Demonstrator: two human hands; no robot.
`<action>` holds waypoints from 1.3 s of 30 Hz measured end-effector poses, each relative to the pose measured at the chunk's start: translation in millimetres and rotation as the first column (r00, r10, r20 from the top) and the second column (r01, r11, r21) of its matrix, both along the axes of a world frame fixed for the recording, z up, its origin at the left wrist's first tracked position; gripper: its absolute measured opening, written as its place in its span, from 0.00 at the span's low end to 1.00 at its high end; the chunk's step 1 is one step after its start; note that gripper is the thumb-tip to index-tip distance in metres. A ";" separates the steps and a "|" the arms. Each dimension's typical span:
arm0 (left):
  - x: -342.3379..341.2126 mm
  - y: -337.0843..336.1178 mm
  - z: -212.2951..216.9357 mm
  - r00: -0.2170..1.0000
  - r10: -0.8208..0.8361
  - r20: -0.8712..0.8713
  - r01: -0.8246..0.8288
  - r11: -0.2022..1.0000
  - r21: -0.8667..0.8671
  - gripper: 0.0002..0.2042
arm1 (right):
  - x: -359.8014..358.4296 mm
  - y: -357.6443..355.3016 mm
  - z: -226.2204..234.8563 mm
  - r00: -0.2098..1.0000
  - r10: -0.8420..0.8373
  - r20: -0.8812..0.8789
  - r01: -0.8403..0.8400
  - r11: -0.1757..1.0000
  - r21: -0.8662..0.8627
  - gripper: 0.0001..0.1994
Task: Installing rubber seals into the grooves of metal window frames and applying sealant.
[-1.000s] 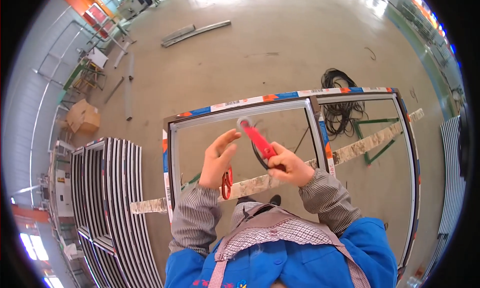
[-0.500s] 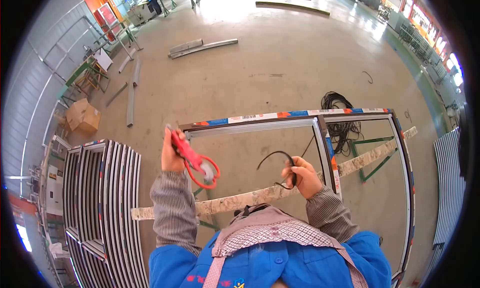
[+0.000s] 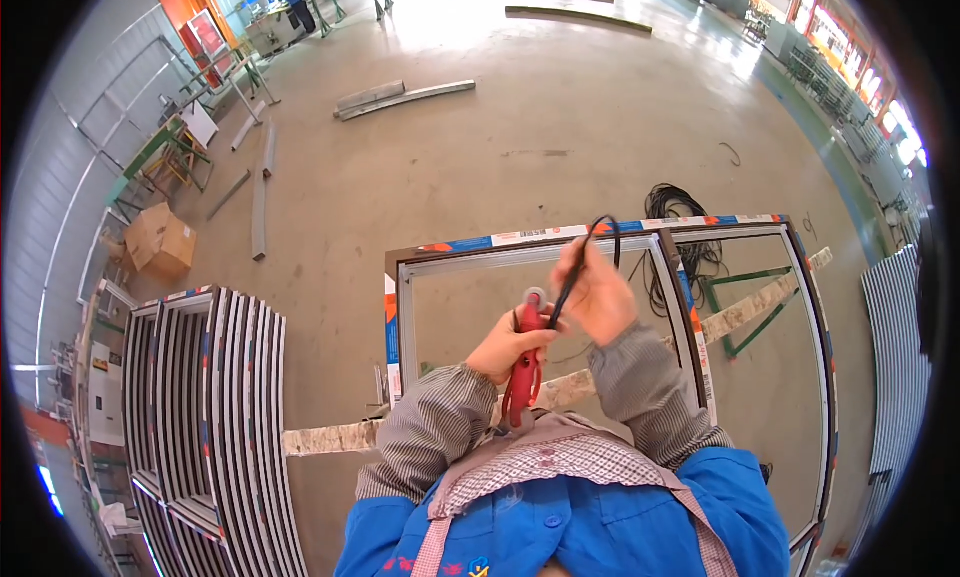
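My left hand (image 3: 503, 347) is closed around a red hand tool (image 3: 522, 387) with a pale round end at its top and red loop-like parts below. It sits in front of my apron. Close beside it, my right hand (image 3: 600, 295) grips a thin black flexible strip (image 3: 575, 277). The strip arches over the right hand, and its lower part reaches the left thumb and the tool's upper end; whether they touch I cannot tell. Both hands are above a large brown metal window frame (image 3: 530, 236) with taped edges.
A patterned support bar (image 3: 745, 312) on green legs crosses under the frame. A coil of black strip (image 3: 672, 199) lies on the floor beyond it. Stacked frames (image 3: 250, 407) stand at left, near a cardboard box (image 3: 160, 239). Metal profiles (image 3: 410, 99) lie farther off.
My left hand has swung right and lower with the red tool, which is now turned pale end up. My right hand has risen with the black strip, and the hands are now close together.
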State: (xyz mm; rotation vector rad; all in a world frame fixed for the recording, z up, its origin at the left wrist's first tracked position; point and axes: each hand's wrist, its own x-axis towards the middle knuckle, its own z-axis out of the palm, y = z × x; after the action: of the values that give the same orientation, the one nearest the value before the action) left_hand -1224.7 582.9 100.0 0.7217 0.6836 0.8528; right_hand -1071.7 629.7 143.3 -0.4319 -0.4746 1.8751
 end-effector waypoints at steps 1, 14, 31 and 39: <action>-7.1 0.1 0.3 1.000 0.004 0.003 -0.004 1.000 -0.006 0.14 | 6.7 11.6 4.6 0.998 -0.055 -0.017 0.056 0.997 0.060 0.10; -264.7 -44.7 70.6 0.539 0.417 -0.732 -0.436 0.882 0.181 0.22 | 257.3 63.6 -75.6 0.668 -0.724 0.170 0.743 0.661 -0.105 0.12; -472.9 -44.8 140.3 -0.234 0.537 -0.810 -0.069 0.822 0.565 0.36 | 169.7 140.3 -274.1 0.740 -0.544 0.396 0.650 0.427 -0.628 0.06; -262.5 56.1 185.7 -0.063 0.502 -0.863 -0.274 0.822 0.499 0.27 | 94.8 160.1 -283.9 0.890 -0.456 -0.024 0.216 0.466 -0.858 0.09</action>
State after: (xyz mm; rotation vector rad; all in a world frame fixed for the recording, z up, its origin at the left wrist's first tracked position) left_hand -1487.1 639.0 285.7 1.3264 2.2850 0.8397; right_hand -976.8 789.9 -140.6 -0.8400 0.7385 1.6039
